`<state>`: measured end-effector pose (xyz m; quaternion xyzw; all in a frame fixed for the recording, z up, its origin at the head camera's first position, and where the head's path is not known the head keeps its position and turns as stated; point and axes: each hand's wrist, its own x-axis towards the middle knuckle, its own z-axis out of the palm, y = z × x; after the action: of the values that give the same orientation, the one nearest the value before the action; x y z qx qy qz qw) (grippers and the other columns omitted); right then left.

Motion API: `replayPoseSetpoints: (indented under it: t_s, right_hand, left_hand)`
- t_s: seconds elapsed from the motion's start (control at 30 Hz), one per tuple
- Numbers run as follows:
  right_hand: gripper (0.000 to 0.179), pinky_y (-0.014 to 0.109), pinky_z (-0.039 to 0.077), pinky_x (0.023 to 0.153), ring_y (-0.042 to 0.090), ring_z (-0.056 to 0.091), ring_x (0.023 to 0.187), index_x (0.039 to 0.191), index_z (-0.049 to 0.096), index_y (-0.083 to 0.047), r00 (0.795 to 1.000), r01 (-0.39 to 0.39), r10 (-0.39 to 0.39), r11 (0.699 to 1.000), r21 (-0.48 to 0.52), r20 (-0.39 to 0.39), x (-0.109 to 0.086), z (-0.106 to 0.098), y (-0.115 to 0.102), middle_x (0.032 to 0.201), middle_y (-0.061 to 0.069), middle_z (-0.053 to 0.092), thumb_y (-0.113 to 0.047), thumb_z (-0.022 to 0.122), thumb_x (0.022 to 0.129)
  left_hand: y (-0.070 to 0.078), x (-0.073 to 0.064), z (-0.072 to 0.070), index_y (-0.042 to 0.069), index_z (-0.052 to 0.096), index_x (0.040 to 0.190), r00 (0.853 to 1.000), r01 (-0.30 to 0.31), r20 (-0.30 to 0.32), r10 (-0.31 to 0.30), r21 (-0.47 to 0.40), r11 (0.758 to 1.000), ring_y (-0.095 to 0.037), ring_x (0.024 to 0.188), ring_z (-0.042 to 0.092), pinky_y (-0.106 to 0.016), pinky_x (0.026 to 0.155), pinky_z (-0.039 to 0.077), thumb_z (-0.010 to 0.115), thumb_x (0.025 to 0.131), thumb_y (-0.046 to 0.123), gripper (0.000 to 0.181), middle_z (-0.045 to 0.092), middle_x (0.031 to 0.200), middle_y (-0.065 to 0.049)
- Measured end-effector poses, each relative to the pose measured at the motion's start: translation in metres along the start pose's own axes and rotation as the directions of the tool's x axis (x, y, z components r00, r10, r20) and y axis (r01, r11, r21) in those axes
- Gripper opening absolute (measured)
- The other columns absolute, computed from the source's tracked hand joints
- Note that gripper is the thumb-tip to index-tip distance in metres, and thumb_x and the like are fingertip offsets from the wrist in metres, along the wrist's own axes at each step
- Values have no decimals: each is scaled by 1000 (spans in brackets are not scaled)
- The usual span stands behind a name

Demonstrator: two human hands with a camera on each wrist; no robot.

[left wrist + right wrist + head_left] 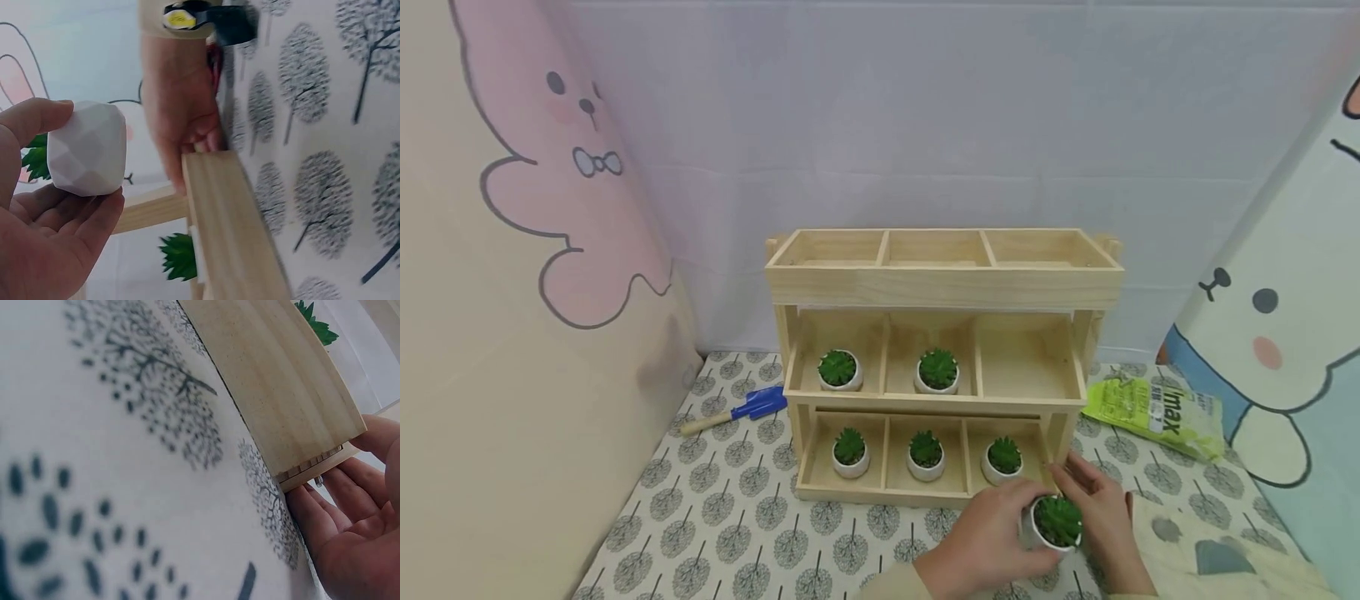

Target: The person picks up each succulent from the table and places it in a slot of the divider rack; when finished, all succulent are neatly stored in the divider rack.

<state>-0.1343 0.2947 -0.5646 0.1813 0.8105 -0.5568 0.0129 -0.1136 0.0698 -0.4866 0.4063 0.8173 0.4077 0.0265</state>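
My left hand [983, 533] grips a small potted succulent [1058, 522] in front of the shelf's lower right. In the left wrist view its white faceted pot [90, 150] sits between thumb and fingers, green leaves pointing away. My right hand [1103, 515] holds the right end of the bottom tray of a wooden three-tier shelf [947, 287]. The right wrist view has the thumb at the tray's upper edge and the fingers [350, 494] along its end. Bottom compartments each hold a potted succulent [925, 454]. On the middle tier, the left and centre compartments hold one each; the right is bare, like the top tier.
A blue toy shovel [760, 404] with a wooden handle lies left of the shelf. To the right is a yellow-green packet [1157, 415], with a pale printed cloth [1217, 542] nearer me. The table has a tree-patterned cover [737, 517]; curtains with cartoon animals hang around it.
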Motion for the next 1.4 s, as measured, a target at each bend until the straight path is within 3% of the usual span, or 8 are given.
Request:
replayPoseSetpoints:
  t_s: [0.1,0.3,0.4,0.63,0.83,1.1,1.2,1.4]
  right_hand:
    - [77,49,47,109,38,46,143,161,38,-7,1000,-10,10,1000,-5,-1,1,1,0,158,21,44,-49,64,102]
    - [60,57,39,114,45,43,143,160,37,-1,1000,-27,27,1000,-3,-11,1,2,-3,158,27,41,-13,58,105]
    - [61,60,38,114,48,42,142,159,37,1,999,-36,35,999,-15,-27,1,2,-4,158,29,40,-6,57,102]
    - [56,58,40,113,49,45,140,155,42,5,998,-23,21,999,-32,-61,2,4,-2,152,32,46,-9,58,103]
    - [57,48,48,106,45,50,138,155,42,4,999,12,-13,1000,-29,-50,0,4,-3,152,30,47,-17,61,106]
    - [66,31,49,104,36,48,141,159,39,-2,1000,17,-16,999,51,-22,-4,2,-4,157,22,45,-28,66,105]
    - [69,31,49,104,34,48,141,159,40,-3,1000,16,-15,998,53,-20,-4,2,-4,158,20,45,-35,67,104]
    - [69,36,48,104,35,48,141,159,41,-5,1000,14,-12,998,63,-19,-4,2,-3,157,20,45,-35,67,104]
  left_hand:
    - [5,3,-11,21,64,135,999,-13,-31,13,12,1000,8,103,56,-5,84,42,85,88,30,52,63,121,15]
    - [14,9,-29,20,63,136,995,-50,-79,52,21,998,5,112,56,-7,89,43,84,88,27,53,63,129,12]
    - [17,13,-35,17,63,134,992,-64,-104,69,48,997,4,114,56,-7,93,42,85,86,27,54,64,130,10]
    - [23,23,-51,16,63,136,987,-62,-147,66,35,997,2,116,58,-8,94,43,86,85,25,56,64,133,8]
    - [23,31,-61,14,61,141,985,-43,-168,47,25,999,0,117,58,-9,95,43,86,86,28,62,64,134,6]
    - [23,45,-75,14,60,140,976,-45,-214,44,-1,999,0,115,59,-16,95,49,86,88,25,59,64,133,4]
    - [23,50,-81,14,60,141,970,-39,-240,29,-36,999,0,113,59,-19,94,52,86,87,22,60,64,132,4]
    - [21,64,-86,14,60,140,960,-32,-280,7,-84,996,0,107,60,-14,87,51,87,85,17,61,65,129,4]
